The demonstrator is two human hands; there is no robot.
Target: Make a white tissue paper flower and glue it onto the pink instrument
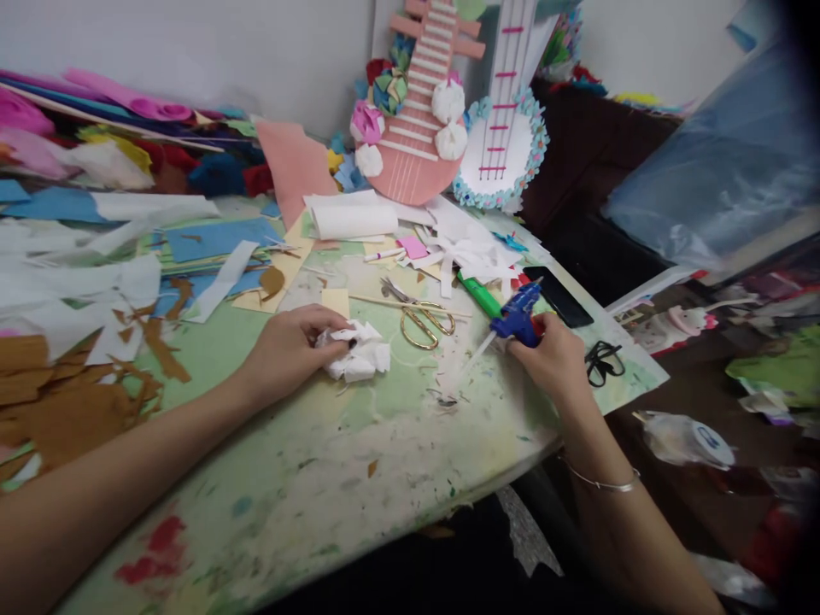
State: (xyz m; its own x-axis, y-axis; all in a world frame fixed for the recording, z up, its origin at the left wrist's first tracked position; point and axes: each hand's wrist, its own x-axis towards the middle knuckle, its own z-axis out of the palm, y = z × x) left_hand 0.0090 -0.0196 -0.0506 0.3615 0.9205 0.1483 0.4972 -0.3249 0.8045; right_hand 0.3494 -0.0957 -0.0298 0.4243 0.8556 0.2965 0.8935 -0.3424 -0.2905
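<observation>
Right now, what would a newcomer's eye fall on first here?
Probably two craft guitars at the back of the table: a pink guitar with paper flowers, and a white guitar ringed in blue blossoms. Nearer, the left hand holds crumpled white paper and the right hand a blue glue gun, gold-handled scissors between them.

This looks like a craft workspace. Coloured paper scraps (90, 401) spread across the left of a paint-stained table (384, 453), and decorated paper guitars (423, 158) stand at upper centre.

no readable text, labels, brands, numbers or signs, markings on green tube (480, 295) too blurred to read
</observation>
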